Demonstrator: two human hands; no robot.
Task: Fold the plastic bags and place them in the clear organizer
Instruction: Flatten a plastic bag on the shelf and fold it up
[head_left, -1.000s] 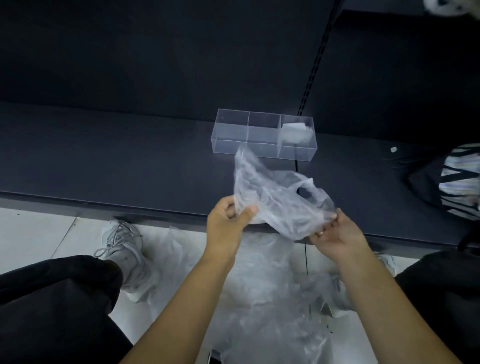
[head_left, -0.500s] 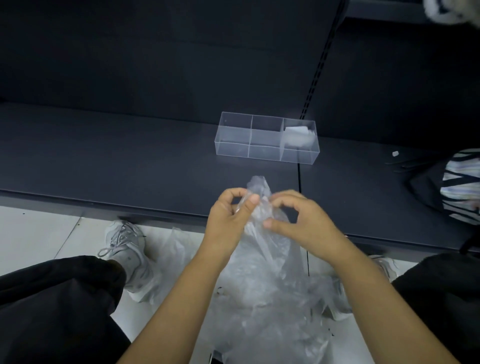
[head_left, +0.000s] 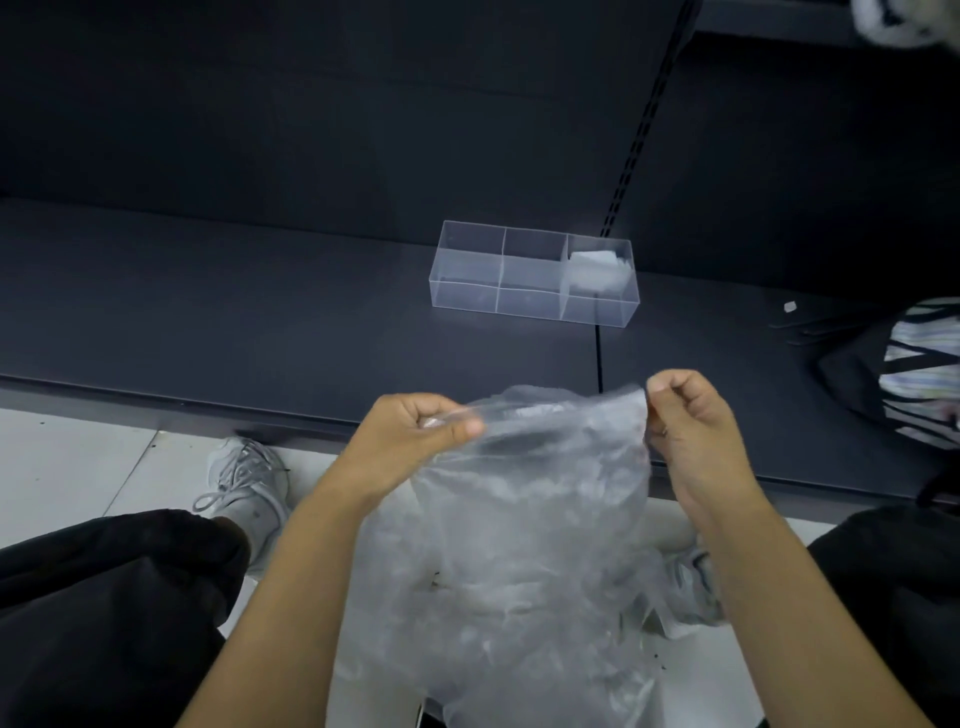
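Note:
A clear plastic bag (head_left: 545, 467) hangs spread out between my two hands above the shelf's front edge. My left hand (head_left: 410, 436) pinches its top left corner and my right hand (head_left: 685, 415) pinches its top right corner. Below it, more clear bags (head_left: 498, 613) lie in a loose pile on the floor between my legs. The clear organizer (head_left: 535, 306) stands farther back on the dark shelf, with a folded white bag (head_left: 597, 267) in its right-hand part. Its other compartments look empty.
The dark shelf (head_left: 260, 322) runs across the view with a dark back panel behind it. A black bag with striped cloth (head_left: 914, 379) lies on the shelf at the right. My grey shoe (head_left: 249, 483) rests on the white tiled floor.
My hands were together at the bag's top half a second ago. They have moved apart, stretching the bag's upper edge flat between them.

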